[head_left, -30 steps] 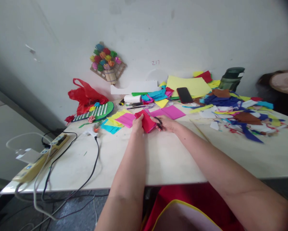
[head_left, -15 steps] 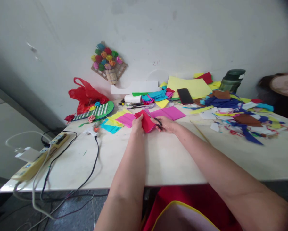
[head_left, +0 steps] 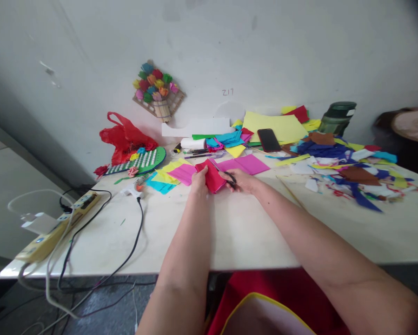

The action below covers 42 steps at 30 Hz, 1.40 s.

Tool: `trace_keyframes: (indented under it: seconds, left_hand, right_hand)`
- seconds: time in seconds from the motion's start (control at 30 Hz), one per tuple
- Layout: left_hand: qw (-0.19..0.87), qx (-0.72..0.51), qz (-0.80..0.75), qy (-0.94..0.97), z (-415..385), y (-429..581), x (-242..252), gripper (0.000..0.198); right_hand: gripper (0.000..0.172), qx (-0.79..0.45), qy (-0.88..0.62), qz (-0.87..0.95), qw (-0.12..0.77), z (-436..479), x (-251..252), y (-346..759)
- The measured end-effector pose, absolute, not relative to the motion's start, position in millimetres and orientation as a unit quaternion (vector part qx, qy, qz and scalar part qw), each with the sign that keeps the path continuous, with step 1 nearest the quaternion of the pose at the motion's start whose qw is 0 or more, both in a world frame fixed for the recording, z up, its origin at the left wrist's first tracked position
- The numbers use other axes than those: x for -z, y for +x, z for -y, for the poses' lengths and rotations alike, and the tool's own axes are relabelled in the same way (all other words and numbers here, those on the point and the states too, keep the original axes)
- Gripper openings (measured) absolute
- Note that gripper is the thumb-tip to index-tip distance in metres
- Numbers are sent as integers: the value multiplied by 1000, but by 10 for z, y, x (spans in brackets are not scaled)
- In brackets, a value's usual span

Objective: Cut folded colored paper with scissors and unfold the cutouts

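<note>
Near the middle of the white table, my left hand (head_left: 199, 180) pinches the left side of a red paper piece (head_left: 214, 179). My right hand (head_left: 241, 180) is closed round the black handles of a pair of scissors (head_left: 230, 177); their blades point up and left across the red paper's top right side. Whether the blades are apart is too small to tell. Magenta paper (head_left: 252, 164) lies just beyond my right hand. Pink, yellow and blue sheets (head_left: 162, 185) lie fanned out left of my left hand.
A glue gun (head_left: 134, 190) with a black cord and a power strip (head_left: 48, 237) are on the left. Behind stand a red bag (head_left: 125, 139), a phone (head_left: 268, 140) and a green bottle (head_left: 335, 118). Paper scraps (head_left: 360, 174) are heaped right, beside a thin stick (head_left: 290, 191).
</note>
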<state>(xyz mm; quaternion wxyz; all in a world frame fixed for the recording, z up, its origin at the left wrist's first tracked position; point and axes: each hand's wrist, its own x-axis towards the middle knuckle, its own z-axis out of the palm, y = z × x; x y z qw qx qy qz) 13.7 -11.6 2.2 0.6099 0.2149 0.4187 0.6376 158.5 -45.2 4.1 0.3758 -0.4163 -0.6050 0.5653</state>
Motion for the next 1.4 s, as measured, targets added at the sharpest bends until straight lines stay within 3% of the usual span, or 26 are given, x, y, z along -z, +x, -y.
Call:
trace_keyframes:
  seconds: [0.27,1.4]
  left_hand:
    - [607,-642,-405,233,133,152,-10,5]
    - [593,-651,-407,243,125,191,22,6]
  right_hand:
    - [48,-581,-411,602,361,471,-86,1654]
    - [45,-511,-429,617,418,394,-46,1553]
